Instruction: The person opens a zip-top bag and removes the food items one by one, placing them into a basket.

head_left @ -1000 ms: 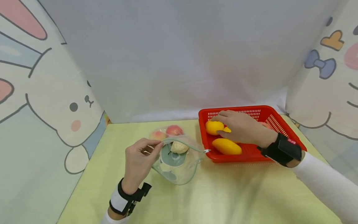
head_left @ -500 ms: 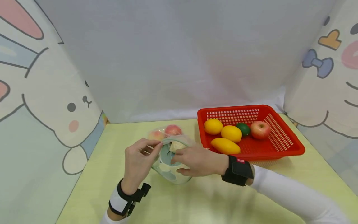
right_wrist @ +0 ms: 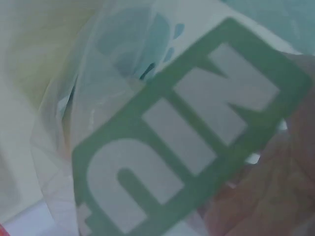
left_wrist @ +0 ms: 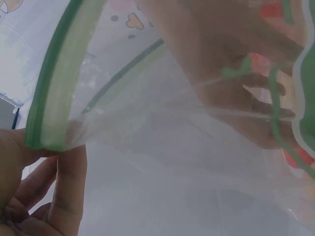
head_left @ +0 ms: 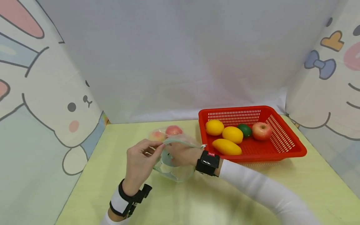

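Observation:
My left hand (head_left: 140, 161) pinches the rim of a clear zip bag (head_left: 177, 176) between thumb and fingers. The left wrist view shows that pinch at the bag's green zip strip (left_wrist: 47, 93). Inside the bag's mouth is my right hand (head_left: 182, 153), seen through the film in the left wrist view, its fingers (left_wrist: 263, 105) loosely bent and spread apart. A red fruit (head_left: 173, 130) and a yellow-pink peach (head_left: 157, 135) show through the bag's far end. The pale fruit is hidden behind my right hand. Green printing (right_wrist: 187, 128) fills the right wrist view.
A red basket (head_left: 264, 157) stands right of the bag. In it lie two lemons (head_left: 214, 127) (head_left: 232, 135), a mango (head_left: 226, 147), a dark green fruit (head_left: 244, 130) and an apple (head_left: 262, 131). A white cloth wall (head_left: 168, 78) closes the back of the table.
My right hand has moved left from over the basket to the bag and gone in at its mouth, covering the pale fruit. The left hand keeps its pinch on the rim.

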Tool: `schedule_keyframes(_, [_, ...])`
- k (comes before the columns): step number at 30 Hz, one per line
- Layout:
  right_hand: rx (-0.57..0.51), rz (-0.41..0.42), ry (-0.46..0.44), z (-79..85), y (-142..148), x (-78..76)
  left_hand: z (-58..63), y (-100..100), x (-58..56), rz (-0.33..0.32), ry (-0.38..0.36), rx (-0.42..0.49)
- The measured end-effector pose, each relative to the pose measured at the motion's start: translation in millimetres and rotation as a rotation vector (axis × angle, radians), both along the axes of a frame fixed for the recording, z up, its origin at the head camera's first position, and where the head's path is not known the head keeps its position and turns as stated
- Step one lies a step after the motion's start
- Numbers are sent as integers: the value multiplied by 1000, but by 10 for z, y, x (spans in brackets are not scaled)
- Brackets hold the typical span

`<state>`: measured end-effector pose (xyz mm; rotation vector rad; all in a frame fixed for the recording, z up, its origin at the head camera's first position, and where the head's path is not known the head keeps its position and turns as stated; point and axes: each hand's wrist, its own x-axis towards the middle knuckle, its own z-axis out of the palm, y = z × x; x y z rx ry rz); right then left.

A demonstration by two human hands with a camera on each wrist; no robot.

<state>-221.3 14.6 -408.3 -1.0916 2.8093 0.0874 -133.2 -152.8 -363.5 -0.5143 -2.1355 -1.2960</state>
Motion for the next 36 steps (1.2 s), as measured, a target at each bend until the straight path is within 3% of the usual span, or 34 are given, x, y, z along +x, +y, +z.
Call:
schedule_keyframes(4, [233,-72,226,-45,-92,-35,0,-2,-3,6,3,-9])
schedule_keyframes(6, [279,-70,315,-104,-89,-40,0,-5,-7,10,-1,-10])
schedule_keyframes(10, [287,-37,539,-215,-62,-45,8,-11,-11,13,3,-13])
schedule_keyframes(15, [287,-77,671,-316,-105,-91,8,-9,-11,3,20,-16])
schedule_keyframes(19, [352,-94,674,-367,-141,-101,0,-6,-14,-5,26,-14])
schedule_keyframes(22, [388,-61,632,-358,-130,-77,-5,-7,-15,-6,17,-12])
schedule_keyframes(28, [299,95,603,-203,-7,15,-4,-11,-11,6,3,-15])
schedule_keyframes(31, [334,195,633,-50,48,106,4,-13,-10,4,-1,-9])
schedule_keyframes(34, [258,240,538,127,99,219,12,-16,-9,2,-11,1])
schedule_keyframes(36, [155,251,410,248,144,298,16,-19,-6,2,-17,4])
